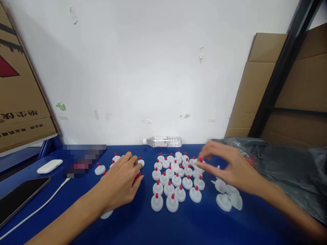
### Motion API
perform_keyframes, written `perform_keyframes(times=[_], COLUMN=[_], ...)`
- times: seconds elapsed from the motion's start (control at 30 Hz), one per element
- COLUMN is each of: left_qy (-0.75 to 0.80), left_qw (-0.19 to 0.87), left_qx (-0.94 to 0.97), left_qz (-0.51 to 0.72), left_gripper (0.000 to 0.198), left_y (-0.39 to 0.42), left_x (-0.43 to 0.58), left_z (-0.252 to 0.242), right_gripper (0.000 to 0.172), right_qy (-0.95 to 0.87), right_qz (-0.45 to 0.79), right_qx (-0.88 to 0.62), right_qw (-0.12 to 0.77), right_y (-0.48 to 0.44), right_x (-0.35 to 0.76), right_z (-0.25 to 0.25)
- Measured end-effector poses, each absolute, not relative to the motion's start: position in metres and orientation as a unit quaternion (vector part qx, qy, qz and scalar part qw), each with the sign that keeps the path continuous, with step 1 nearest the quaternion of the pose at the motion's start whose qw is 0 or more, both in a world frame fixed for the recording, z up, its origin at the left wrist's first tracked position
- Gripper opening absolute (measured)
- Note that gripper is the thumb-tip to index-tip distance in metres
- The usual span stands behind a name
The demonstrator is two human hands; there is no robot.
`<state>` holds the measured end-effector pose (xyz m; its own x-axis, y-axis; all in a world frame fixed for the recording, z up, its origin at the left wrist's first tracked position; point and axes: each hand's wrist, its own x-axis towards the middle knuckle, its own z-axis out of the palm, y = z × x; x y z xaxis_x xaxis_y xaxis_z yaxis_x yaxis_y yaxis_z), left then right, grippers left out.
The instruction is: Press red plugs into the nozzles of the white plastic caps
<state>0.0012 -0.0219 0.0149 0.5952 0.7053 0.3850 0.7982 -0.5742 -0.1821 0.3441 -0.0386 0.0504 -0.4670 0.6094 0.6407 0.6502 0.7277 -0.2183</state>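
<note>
Many white round pieces with red tips (176, 179) stand in loose rows on the blue table. My right hand (224, 163) pinches one white piece with a red tip (200, 165) at the right edge of the group. My left hand (122, 180) is left of the group, its fingers curled around small red caps (137, 177). Around and partly beneath it are more red-tipped white pieces (100, 169). Below my right hand lie several white pieces without red tips (224, 202).
A clear bottle (163, 141) lies by the wall. At the left are a phone (21, 195), a white case (49, 166), a cable (43, 205) and a cardboard box (22, 95). A dark plastic bag (286, 173) covers the right side.
</note>
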Motion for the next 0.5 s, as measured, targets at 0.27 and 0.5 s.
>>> perform_keyframes(times=[0.27,0.5], left_qy=[-0.409,-0.4], left_qw=[0.195,0.21], left_qx=[-0.887,-0.89], left_qz=[-0.084,-0.058], left_gripper=[0.012,0.012], left_y=[-0.024,-0.019], left_x=[0.004,0.004], left_z=[0.01,0.004], right_gripper=[0.016,0.004], right_qy=[-0.896,-0.909], right_qz=[0.13,0.101], right_qx=[-0.406,-0.382], right_qw=[0.126,0.133], right_y=[-0.04,-0.043], right_x=[0.361,0.356], right_z=[0.053,0.047])
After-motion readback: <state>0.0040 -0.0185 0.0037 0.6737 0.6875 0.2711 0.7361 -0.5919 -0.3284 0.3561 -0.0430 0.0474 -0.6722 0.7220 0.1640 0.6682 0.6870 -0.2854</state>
